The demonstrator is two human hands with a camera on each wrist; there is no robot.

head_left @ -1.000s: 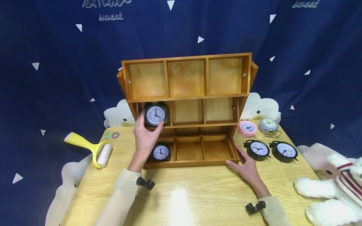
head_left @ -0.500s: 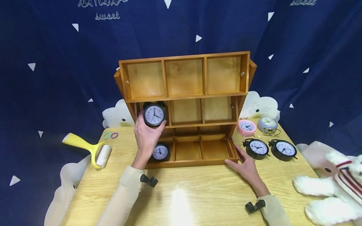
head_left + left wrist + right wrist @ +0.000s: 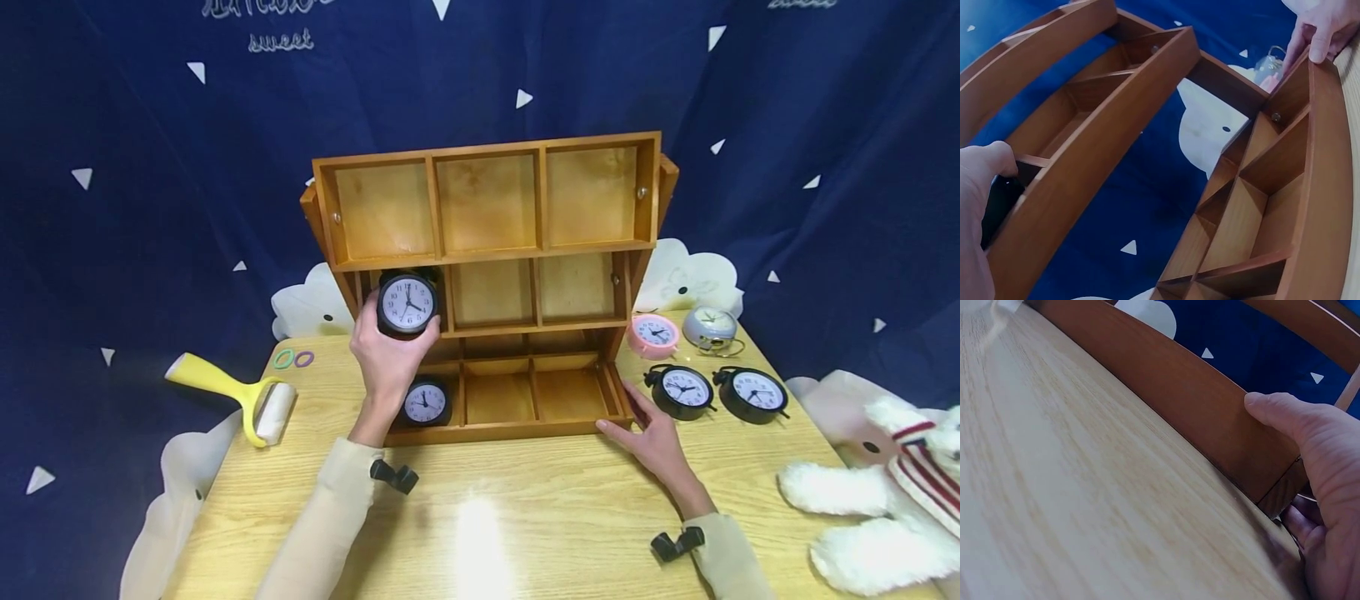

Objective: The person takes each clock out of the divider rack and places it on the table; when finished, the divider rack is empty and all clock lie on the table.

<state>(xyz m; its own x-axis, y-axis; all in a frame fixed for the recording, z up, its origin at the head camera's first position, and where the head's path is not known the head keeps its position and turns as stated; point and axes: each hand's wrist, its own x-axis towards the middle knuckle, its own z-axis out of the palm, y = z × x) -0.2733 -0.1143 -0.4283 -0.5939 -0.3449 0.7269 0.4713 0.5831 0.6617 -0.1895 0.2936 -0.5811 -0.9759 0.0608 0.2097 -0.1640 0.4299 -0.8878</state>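
In the head view my left hand grips a black alarm clock with a white dial at the left compartment of the middle tier of a wooden shelf. Thumb and fingers lie on opposite sides of its round case. Below it, another black alarm clock sits in the bottom tier's left compartment. My right hand holds the shelf's bottom right corner. The right wrist view shows the thumb on the front board and fingers round the end. In the left wrist view the held clock is mostly hidden.
Right of the shelf stand a pink clock, a silver-grey clock and two black clocks. A white plush toy lies at far right. At left are a yellow-handled lint roller and two small rings.
The head view has shifted slightly. My left wrist has moved a little to the right, while the gripped clock stays at the same compartment. My right hand keeps its hold on the corner.
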